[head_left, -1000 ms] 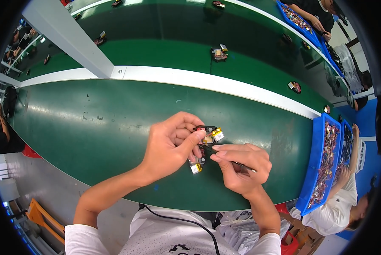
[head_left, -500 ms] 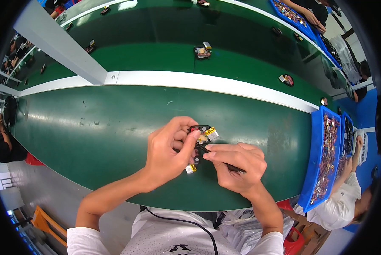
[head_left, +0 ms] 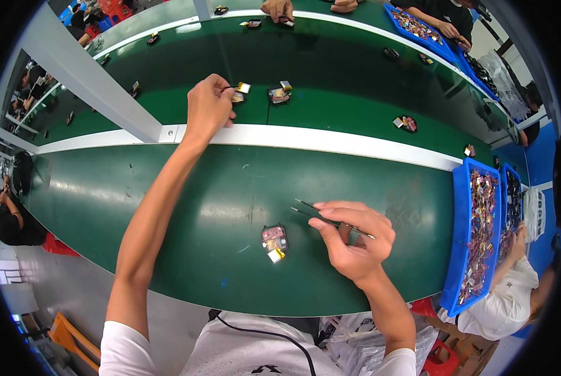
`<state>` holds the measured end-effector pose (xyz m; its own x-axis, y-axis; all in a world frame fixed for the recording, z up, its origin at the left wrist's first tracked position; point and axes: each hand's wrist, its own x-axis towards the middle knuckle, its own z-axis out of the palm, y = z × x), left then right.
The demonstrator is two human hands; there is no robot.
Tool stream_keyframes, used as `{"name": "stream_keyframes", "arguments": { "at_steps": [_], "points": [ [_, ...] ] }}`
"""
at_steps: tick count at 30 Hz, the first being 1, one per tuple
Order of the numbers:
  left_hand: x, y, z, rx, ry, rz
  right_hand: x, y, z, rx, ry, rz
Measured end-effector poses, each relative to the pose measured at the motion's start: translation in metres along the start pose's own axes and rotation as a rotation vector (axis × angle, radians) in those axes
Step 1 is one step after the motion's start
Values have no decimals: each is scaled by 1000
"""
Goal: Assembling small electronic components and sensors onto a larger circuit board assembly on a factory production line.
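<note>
My left hand (head_left: 210,108) reaches over the white rail to the green conveyor. Its fingers are closed on a small black-cased circuit-board assembly (head_left: 238,96) with a silver-and-yellow battery (head_left: 243,88); the fingers partly cover it. My right hand (head_left: 358,241) holds black tweezers (head_left: 363,232) above the bench, their two tips apart with nothing between them. Left of that hand, a second board assembly (head_left: 274,237) lies on the green bench, its battery (head_left: 276,255) sticking out toward me. Another assembly (head_left: 280,95) sits on the conveyor just right of my left hand.
At the right stands a blue tray (head_left: 456,244) full of small parts. The white rail (head_left: 330,144) and a slanting post (head_left: 98,69) border the bench. More assemblies dot the conveyor (head_left: 337,116). Across it, a co-worker's hand (head_left: 277,9) touches one; another person sits at the right.
My left hand has moved from the bench to the conveyor with one assembly. My right hand stays near its place; the tweezers are now away from any part. The second assembly lies uncovered.
</note>
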<state>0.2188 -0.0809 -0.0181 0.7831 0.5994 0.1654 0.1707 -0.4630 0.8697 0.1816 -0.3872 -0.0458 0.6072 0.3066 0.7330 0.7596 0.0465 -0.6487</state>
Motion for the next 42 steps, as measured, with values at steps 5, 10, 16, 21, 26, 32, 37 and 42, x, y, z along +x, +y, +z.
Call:
{"name": "stream_keyframes", "arguments": {
  "at_steps": [5, 10, 16, 21, 26, 32, 37, 42],
  "points": [
    [12, -13, 16, 672, 340, 339, -1, 0, -3, -16, -15, 25],
    [7, 21, 47, 533, -42, 40, -4, 4, -4, -8, -36, 14],
    [22, 10, 51, 476, -47, 25, -2, -3, 3, -9, -51, 25],
    [-1, 19, 33, 55, -111, 30, -1, -8, 6, -2, -59, 55],
    [-72, 38, 0, -167, -348, -35, -5, -7, 0, 65, -25, 191],
    [-148, 20, -11, -176, -371, -159, -10, -3, 1, 330, -60, 441],
    [-165, 26, -1, -279, -395, -160, -12, -6, 1, 295, -93, 504],
    [-167, 31, 1, -273, -383, -188, -12, -6, 2, 200, -33, 487]
  ]
}}
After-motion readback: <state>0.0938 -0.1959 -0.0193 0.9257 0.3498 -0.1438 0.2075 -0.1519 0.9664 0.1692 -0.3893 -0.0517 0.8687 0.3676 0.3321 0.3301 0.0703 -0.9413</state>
